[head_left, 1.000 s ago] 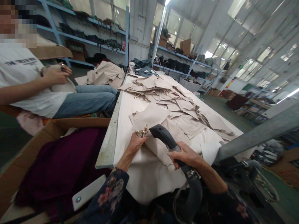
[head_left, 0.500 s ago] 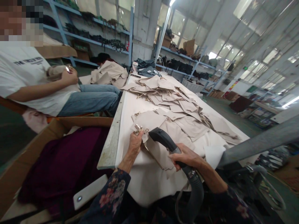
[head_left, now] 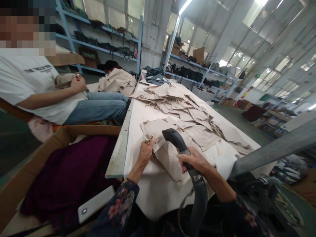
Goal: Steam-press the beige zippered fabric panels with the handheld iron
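Observation:
At the near end of the table, my left hand (head_left: pixel 144 154) is closed on the upper left corner of a stack of beige fabric pieces (head_left: pixel 170 163). Small gold-coloured metal fittings (head_left: pixel 149 137) stick up past its thumb and fingers. My right hand (head_left: pixel 197 160) wraps around the neck of a black vacuum nozzle (head_left: pixel 175 139), whose ribbed hose (head_left: pixel 200 200) hangs toward my lap. The nozzle's flat tip points left, just above the fabric and a little apart from my left hand. More loose beige pieces (head_left: pixel 201 133) lie spread just beyond.
A heap of beige pieces (head_left: pixel 165 93) covers the table farther back. On the left sits a co-worker (head_left: pixel 54 95) holding beige cloth, behind a cardboard box (head_left: pixel 61 131) with dark purple fabric (head_left: pixel 69 171). A white phone (head_left: pixel 96 202) lies near my left sleeve. A grey metal beam (head_left: pixel 274 146) slants in from the right.
The nozzle tip has drawn up and to the right, away from the fittings by my left hand. My left hand keeps its grip on the fabric. The view has shifted slightly.

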Demonstrator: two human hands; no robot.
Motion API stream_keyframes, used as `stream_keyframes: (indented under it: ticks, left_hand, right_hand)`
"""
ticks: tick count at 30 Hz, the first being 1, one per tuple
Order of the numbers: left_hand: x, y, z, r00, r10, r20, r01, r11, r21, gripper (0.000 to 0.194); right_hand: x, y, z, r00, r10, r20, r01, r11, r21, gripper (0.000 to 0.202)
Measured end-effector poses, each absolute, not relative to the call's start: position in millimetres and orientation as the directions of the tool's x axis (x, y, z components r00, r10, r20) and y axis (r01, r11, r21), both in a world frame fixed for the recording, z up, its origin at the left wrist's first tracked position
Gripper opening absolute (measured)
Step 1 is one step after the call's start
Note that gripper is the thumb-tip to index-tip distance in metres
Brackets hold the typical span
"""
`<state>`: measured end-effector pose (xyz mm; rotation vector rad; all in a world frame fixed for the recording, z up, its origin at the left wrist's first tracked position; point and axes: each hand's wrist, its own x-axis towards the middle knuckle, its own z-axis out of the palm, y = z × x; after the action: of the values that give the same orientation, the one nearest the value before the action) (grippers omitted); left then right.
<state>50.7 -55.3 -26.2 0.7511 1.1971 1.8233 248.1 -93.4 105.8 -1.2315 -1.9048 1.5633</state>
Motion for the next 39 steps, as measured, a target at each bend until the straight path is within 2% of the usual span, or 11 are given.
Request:
stream_keyframes:
  ticks: [3, 8, 12, 17, 22, 29, 34, 39]
  left_hand:
    - [48.9, -54.7, -27.8, -0.521, 0.85, 0.075, -0.243, -0.232, 0.942, 0.018]
    - [46.2, -55.1, -30.0, -0.498, 0.858, 0.126, -0.158, -0.232, 0.96, 0.021]
    - [47.0, -54.9, -31.3, -0.486, 0.865, 0.126, -0.158, -0.229, 0.961, 0.026]
    - [48.3, -54.2, -30.9, -0.525, 0.85, 0.039, -0.235, -0.189, 0.953, 0.025]
    - [48.3, -49.2, -35.6, -0.579, 0.813, -0.061, -0.334, -0.168, 0.928, 0.023]
    - [48.4, -44.1, -40.2, -0.614, 0.788, -0.055, -0.322, -0.186, 0.929, 0.024]
    - [49.8, -46.0, -36.6, -0.617, 0.787, -0.018, -0.304, -0.217, 0.928, 0.022]
    - [50.8, -48.5, -32.9, -0.61, 0.792, -0.014, -0.318, -0.228, 0.92, 0.021]
  right_hand:
    - [257.7, -94.9, 113.8, -0.512, 0.831, -0.216, 0.428, 0.029, -0.903, 0.026]
    - [262.4, -108.0, 126.3, -0.585, 0.753, -0.302, 0.511, 0.052, -0.858, 0.019]
    - [246.9, -112.3, 122.6, -0.559, 0.745, -0.364, 0.589, 0.048, -0.807, 0.018]
    - [233.4, -99.5, 111.9, -0.523, 0.806, -0.275, 0.519, 0.045, -0.854, 0.023]
    - [263.7, -98.6, 115.3, -0.438, 0.877, -0.199, 0.46, 0.028, -0.887, 0.025]
    - [333.2, -181.7, 112.3, -0.376, 0.843, -0.384, 0.576, -0.112, -0.81, 0.021]
    - [360.6, -246.2, 84.8, -0.322, 0.826, -0.463, 0.586, -0.21, -0.783, 0.013]
    - [353.8, -261.4, 72.8, -0.366, 0.781, -0.506, 0.57, -0.241, -0.785, 0.009]
